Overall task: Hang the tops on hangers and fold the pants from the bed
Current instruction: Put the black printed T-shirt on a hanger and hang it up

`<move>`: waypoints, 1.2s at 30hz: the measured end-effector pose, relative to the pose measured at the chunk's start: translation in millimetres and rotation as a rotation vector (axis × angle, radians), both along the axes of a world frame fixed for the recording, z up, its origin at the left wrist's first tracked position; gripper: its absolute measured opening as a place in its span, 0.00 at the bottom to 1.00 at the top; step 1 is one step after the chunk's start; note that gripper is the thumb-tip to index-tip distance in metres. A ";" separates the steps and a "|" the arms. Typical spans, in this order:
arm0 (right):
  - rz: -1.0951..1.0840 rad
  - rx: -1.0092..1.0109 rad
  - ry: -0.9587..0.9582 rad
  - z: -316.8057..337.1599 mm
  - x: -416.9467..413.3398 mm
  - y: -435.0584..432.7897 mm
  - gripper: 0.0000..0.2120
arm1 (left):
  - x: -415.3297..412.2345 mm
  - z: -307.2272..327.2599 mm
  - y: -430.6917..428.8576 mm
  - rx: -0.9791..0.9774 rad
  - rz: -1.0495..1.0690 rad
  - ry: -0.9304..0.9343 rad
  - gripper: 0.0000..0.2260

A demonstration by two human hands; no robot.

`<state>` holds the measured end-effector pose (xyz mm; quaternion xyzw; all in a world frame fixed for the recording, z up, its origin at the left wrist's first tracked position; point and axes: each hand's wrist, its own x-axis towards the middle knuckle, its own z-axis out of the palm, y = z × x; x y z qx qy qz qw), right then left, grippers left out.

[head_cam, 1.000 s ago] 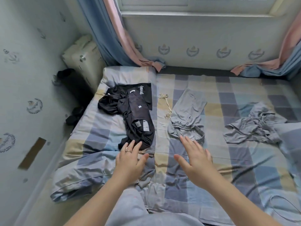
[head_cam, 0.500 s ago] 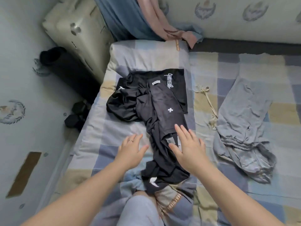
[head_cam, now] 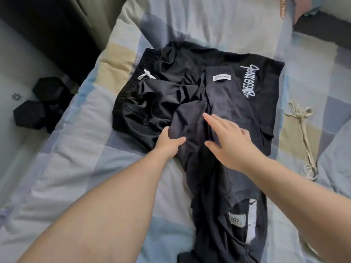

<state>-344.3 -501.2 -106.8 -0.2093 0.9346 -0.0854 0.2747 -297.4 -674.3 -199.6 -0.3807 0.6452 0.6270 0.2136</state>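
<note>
The dark grey garment [head_cam: 228, 99] lies on the bed [head_cam: 85, 168] in the middle of the view. Its long axis runs near to far, from the crumpled folds at the near edge to a flat end with a white label [head_cam: 221, 77] pointing away from the person. Whether the bunched near part with a second label belongs to the same piece, I cannot tell.

It lies over two other clothes. The black shorts [head_cam: 157, 92] spread to its left, with the elastic waistband and white drawstring on their left side. The black top [head_cam: 266, 88] with white script lies flat under its right edge. A beige cord [head_cam: 303, 133] lies on the checked sheet further right, well apart from the clothes. Black dumbbells [head_cam: 36, 111] sit on the floor left of the bed.

The left grip [head_cam: 167, 143] is clamped on a fold at the garment's left edge, thumb on top and fingers tucked under the cloth. The right grip [head_cam: 231, 143] is spread apart, its straight fingers lying flat on the garment just right of that fold, near its mid-length
</note>
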 end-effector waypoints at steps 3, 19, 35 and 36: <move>0.108 0.026 0.106 -24.5 -34.7 -31.1 0.36 | -5.3 -22.7 1.1 -0.003 0.041 0.015 0.16; -0.206 -0.284 -0.060 -78.2 -68.5 -40.9 0.04 | -19.1 -40.4 -2.4 0.001 0.040 -0.006 0.15; -0.495 -0.258 0.036 44.9 99.0 80.4 0.06 | 86.8 69.6 70.7 -0.645 -0.401 0.405 0.15; -0.526 -0.265 0.022 57.5 111.3 90.1 0.06 | 94.5 81.2 79.0 -0.628 -0.440 0.418 0.13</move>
